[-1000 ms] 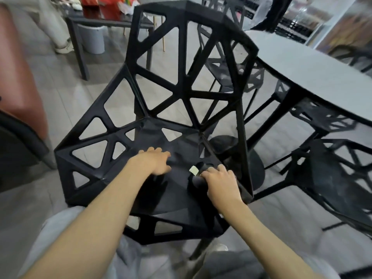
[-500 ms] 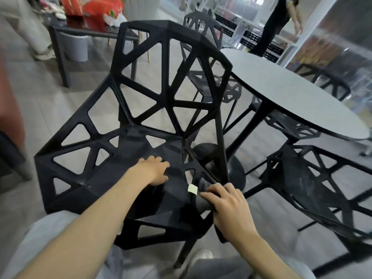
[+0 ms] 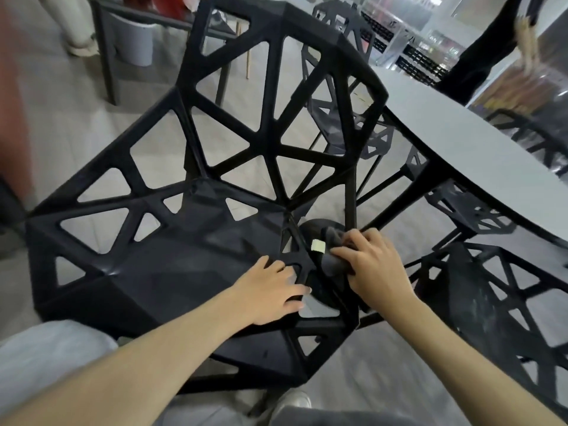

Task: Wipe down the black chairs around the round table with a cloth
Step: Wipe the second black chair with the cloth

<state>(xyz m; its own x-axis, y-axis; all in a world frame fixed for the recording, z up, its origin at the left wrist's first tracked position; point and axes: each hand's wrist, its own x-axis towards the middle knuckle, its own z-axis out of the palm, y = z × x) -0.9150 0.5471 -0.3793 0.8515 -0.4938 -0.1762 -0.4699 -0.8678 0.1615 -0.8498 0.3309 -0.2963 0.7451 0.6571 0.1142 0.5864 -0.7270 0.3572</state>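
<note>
Cloth (image 3: 333,256) half-hidden under rt hand (image 3: 373,272)

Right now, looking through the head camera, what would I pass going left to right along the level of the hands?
Black chair seat → left hand resting on the seat's right part → dark cloth with its pale tag → right hand gripping the cloth → second black chair under the round table.
</note>
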